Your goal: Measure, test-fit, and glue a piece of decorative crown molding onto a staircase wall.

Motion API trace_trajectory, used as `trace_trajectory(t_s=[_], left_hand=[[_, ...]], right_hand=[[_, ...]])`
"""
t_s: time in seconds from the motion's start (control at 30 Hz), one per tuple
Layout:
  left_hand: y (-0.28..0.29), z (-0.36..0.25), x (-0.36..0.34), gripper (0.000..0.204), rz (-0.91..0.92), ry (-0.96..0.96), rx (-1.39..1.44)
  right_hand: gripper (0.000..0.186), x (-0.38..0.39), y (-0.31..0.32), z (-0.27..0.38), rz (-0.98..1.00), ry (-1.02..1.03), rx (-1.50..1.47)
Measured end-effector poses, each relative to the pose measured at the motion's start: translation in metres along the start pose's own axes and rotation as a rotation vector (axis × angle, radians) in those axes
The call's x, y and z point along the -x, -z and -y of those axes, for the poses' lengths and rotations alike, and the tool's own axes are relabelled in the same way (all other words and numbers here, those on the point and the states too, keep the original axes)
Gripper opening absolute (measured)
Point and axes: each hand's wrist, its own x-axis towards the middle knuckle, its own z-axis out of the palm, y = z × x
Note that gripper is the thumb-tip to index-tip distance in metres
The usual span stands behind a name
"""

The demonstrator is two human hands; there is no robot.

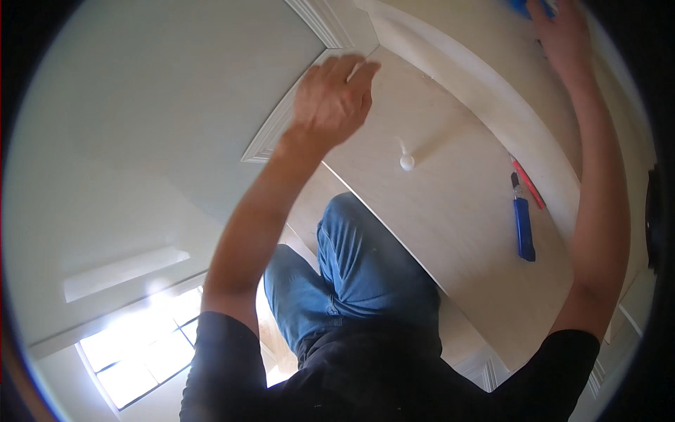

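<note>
My left hand [332,102] is raised at the corner of the white trim, its back toward me. Its fingers are loosely bent and a little apart, with nothing visible in them; the fingertips are partly hidden. Far up at the right, my right hand [564,41] grips a blue object [520,7] with a bit of white on it, cut off by the picture's edge, so its kind does not show. Below that arm, a blue utility knife [523,228] lies on the beige board [450,183]. Beside the knife is a thin red pencil-like stick [529,184].
A round white knob [406,162] stands up from the board. Moulded white trim [271,133] runs along the pale wall [162,105] at left. A curved pale edge [485,91] bounds the board's far side. My jeans-clad legs [351,260] are under the board's near edge; a bright window [144,344] is lower left.
</note>
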Motion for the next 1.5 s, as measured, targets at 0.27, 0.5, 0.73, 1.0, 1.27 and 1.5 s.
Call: trace_trajectory(t_s=[0.27, 0.5, 0.73, 1.0, 1.27, 1.5], left_hand=[[-0.067, -0.023, 0.122, 0.012, 0.059, 0.664, 0.692], [-0.089, -0.038, 0.121, 0.012, -0.045, 0.719, 0.711], [-0.087, -0.036, 0.118, 0.012, -0.076, 0.690, 0.668], [-0.087, -0.036, 0.118, 0.013, -0.093, 0.695, 0.676], [-0.091, -0.033, 0.122, 0.015, -0.118, 0.672, 0.659], [-0.089, -0.036, 0.118, 0.012, -0.119, 0.673, 0.653]], right_hand=[[0.033, -0.003, -0.007, -0.007, 0.001, 0.315, 0.054], [0.027, 0.002, -0.027, -0.064, -0.055, 0.195, 0.071], [0.027, -0.002, -0.028, -0.077, -0.018, 0.137, 0.038], [0.028, -0.001, -0.029, -0.079, -0.015, 0.137, -0.075], [0.026, -0.002, -0.031, -0.079, 0.000, 0.159, -0.022], [0.026, -0.004, -0.032, -0.088, 0.027, 0.144, -0.062]])
